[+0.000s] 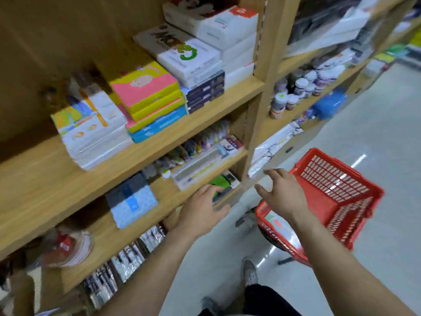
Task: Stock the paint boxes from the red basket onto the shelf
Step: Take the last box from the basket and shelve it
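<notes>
The red basket (337, 197) stands on the floor at the lower right, beside the wooden shelf unit (205, 117). A pale box (276, 224) shows inside its near end, partly hidden by my right forearm. My right hand (282, 192) hovers over the basket's left rim, fingers spread, holding nothing. My left hand (202, 208) is also open and empty, next to the edge of a lower shelf board. Stacks of paint boxes lie on the upper shelf: a pink and yellow stack (148, 94) and a white stack (91, 131) to its left.
More white boxes (214, 39) fill the shelf's right end. Small jars (303, 87) crowd the neighbouring bay. Packets and a blue pad (132, 199) lie on lower shelves. My shoes (249, 272) stand on the grey aisle floor (376, 137), which runs away to the right.
</notes>
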### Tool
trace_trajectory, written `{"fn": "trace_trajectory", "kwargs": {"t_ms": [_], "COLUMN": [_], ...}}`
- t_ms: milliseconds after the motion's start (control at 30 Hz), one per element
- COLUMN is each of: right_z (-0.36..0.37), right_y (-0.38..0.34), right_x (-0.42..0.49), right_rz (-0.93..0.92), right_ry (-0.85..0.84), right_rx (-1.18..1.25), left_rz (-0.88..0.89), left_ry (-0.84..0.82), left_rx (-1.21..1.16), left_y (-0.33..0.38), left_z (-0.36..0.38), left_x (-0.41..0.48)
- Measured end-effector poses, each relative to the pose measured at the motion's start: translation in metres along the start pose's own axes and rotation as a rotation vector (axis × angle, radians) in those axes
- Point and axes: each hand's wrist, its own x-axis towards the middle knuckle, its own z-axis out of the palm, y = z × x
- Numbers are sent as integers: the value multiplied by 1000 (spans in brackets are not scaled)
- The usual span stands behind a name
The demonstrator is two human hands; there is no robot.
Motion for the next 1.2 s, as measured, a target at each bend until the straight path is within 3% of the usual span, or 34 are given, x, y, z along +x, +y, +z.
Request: {"fn": "trace_trajectory", "kwargs": {"t_ms": [100, 233, 500, 733, 1000, 1133, 1200], "right_z": [15, 47, 172, 270, 295, 294, 289], "right_y": [99, 205, 327, 351, 342, 328, 319], "right_x": [-13, -20, 23, 49, 52, 48, 47], "right_rz": [277, 538, 779, 974, 1166, 1105, 1058], "right_ry": [-76, -147, -250, -299, -107, 118, 182], "right_rx": [66, 144, 348, 568, 671, 884, 845], "left_rz": [-10, 61, 100, 141, 106, 103, 118], "left_ry": [-194, -302, -296, -185, -221, -217, -204], "left_rx": [18, 78, 176, 33, -65, -67, -42], "left_y": [26, 59, 71, 22, 20, 22, 22], "left_z": [63, 144, 280, 333, 329, 327, 326], "left_x": [45, 104, 221, 243, 246, 244, 243]}}
